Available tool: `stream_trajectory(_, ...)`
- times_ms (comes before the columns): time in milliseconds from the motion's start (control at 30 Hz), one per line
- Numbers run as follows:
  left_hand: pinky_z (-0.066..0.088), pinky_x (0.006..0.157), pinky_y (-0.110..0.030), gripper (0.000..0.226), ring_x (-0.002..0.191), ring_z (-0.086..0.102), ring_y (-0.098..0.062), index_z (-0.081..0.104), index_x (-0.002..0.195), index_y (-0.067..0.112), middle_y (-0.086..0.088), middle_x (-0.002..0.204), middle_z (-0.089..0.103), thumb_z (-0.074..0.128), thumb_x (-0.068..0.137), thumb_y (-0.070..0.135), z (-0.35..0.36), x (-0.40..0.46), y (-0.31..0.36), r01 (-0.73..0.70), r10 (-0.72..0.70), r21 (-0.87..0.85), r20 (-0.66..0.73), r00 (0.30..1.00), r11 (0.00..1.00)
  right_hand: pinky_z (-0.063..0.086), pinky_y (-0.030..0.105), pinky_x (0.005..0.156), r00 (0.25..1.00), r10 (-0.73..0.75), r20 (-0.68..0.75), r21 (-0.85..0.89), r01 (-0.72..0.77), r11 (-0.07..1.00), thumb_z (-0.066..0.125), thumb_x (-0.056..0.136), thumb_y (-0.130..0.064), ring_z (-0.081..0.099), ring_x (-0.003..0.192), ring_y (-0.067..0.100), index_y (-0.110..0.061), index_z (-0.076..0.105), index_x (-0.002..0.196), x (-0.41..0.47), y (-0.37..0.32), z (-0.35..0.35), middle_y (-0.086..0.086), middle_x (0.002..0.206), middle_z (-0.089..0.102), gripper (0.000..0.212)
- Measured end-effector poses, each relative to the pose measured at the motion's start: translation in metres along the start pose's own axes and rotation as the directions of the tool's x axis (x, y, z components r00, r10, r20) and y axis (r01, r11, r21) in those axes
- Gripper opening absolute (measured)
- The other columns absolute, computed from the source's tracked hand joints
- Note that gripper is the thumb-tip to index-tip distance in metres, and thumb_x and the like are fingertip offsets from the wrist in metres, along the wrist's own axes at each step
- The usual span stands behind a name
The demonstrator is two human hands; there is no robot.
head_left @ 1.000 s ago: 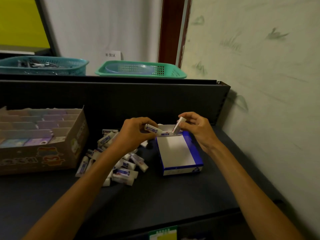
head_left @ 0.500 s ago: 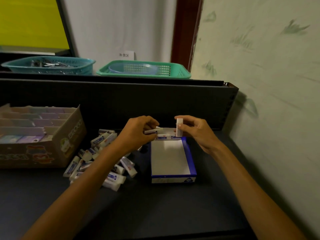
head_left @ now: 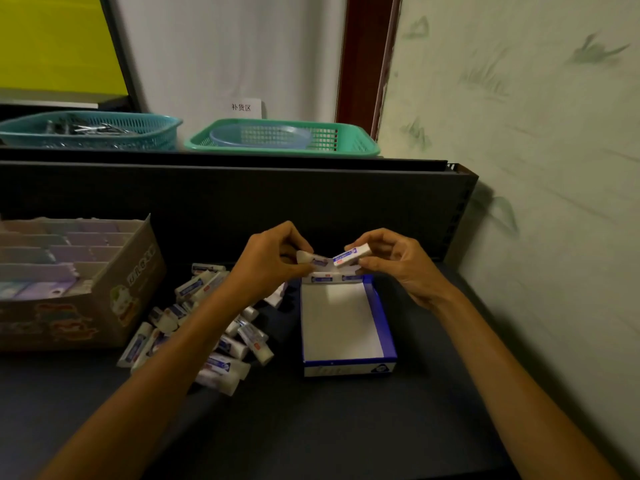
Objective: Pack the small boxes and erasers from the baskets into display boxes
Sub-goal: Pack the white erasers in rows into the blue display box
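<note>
— Two erasers were up in the air, one per hand, weren't they?

— Yes. The right hand (head_left: 398,263) pinched an eraser (head_left: 351,255) between thumb and fingertips, tilted, its label facing up. The left hand (head_left: 273,261) had its fingers curled round a second eraser (head_left: 311,259), of which only the end and part of the label showed.

— Where were the hands?

— Close together, just above the far end of the display box (head_left: 381,317).

— And the box itself?

— Blue walls, white floor, lying open on the dark shelf (head_left: 346,427). A short row of erasers (head_left: 332,278) sat against its far wall; the rest of the floor was bare.

— Where was the supply?

— A loose pile of erasers (head_left: 214,327) lay on the shelf just left of the box, partly under the left forearm. Further left stood a cardboard box (head_left: 114,306) with rows of pale purple and blue packets.

— Anything behind?

— Two baskets on the ledge above the shelf's back panel: a blue basket (head_left: 145,133) with metal things I could not make out, and a green basket (head_left: 346,140) holding a clear bowl (head_left: 259,136). A small paper sign (head_left: 244,107) stood against the wall behind them.
</note>
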State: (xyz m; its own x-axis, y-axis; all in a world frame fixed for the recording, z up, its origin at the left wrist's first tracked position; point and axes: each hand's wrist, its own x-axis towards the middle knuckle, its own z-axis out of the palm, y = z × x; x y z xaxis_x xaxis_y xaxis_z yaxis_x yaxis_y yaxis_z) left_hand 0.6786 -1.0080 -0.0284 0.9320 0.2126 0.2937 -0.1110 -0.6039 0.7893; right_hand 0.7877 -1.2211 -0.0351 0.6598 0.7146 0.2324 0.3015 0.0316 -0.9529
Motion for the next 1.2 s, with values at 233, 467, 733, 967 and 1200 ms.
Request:
stream_trajectory(233, 0.054, 0.077, -0.018, 0.032, 0.090, 0.062, -0.004, 0.065, 0.104, 0.024, 0.009, 0.104, 0.060, 0.074, 0.076, 0.011, 0.000, 0.003, -0.005, -0.109, 0.103, 0.124, 0.055, 0.993, 0.986, 0.053, 0.035, 0.091, 0.998, 0.063, -0.019, 0.114, -0.061, 0.992, 0.059, 0.087, -0.018, 0.062, 0.110, 0.021, -0.023, 0.058, 0.123, 0.000, 0.001, 0.003, 0.005, 0.112, 0.064, 0.036)
stream_trajectory(467, 0.051, 0.074, -0.010, 0.027, 0.087, 0.062, 0.000, 0.066, 0.106, 0.020, 0.010, 0.103, 0.061, 0.070, 0.080, 0.016, 0.002, 0.003, -0.009, -0.169, 0.160, 0.186, 0.062, 0.985, 0.968, 0.057, 0.034, 0.079, 0.980, 0.154, -0.124, 0.187, -0.129, 0.974, 0.056, 0.090, -0.010, 0.068, 0.098, 0.023, -0.020, 0.049, 0.110, 0.006, 0.006, 0.009, 0.010, 0.106, 0.066, 0.023)
stream_trajectory(733, 0.049, 0.071, -0.006, 0.028, 0.082, 0.060, 0.003, 0.065, 0.108, 0.019, 0.013, 0.099, 0.060, 0.070, 0.081, 0.019, 0.002, 0.004, -0.010, -0.194, 0.180, 0.228, 0.082, 0.980, 0.954, 0.055, 0.024, 0.076, 0.990, 0.103, -0.095, 0.025, -0.101, 0.995, 0.061, 0.088, -0.013, 0.068, 0.092, 0.014, -0.018, 0.061, 0.104, 0.008, 0.005, 0.009, 0.003, 0.104, 0.068, 0.017)
stream_trajectory(967, 0.048, 0.069, -0.005, 0.028, 0.080, 0.059, 0.006, 0.064, 0.108, 0.020, 0.011, 0.101, 0.062, 0.069, 0.081, 0.021, 0.006, 0.007, -0.016, -0.199, 0.174, 0.256, 0.115, 0.978, 0.946, 0.057, 0.030, 0.081, 0.994, 0.106, 0.010, -0.253, -0.100, 0.962, 0.073, 0.077, -0.004, 0.066, 0.103, 0.016, -0.019, 0.051, 0.103, 0.016, 0.004, 0.001, 0.004, 0.114, 0.064, 0.037)
stream_trajectory(1200, 0.047, 0.070, -0.008, 0.029, 0.082, 0.059, 0.003, 0.063, 0.107, 0.021, 0.006, 0.102, 0.067, 0.072, 0.079, 0.023, 0.012, 0.012, -0.015, -0.167, 0.127, 0.311, 0.145, 0.981, 0.936, 0.054, 0.017, 0.076, 0.991, 0.125, 0.050, -0.478, -0.086, 0.874, 0.068, 0.085, -0.018, 0.061, 0.104, 0.008, -0.024, 0.051, 0.110, 0.018, 0.006, 0.000, -0.006, 0.113, 0.060, 0.031)
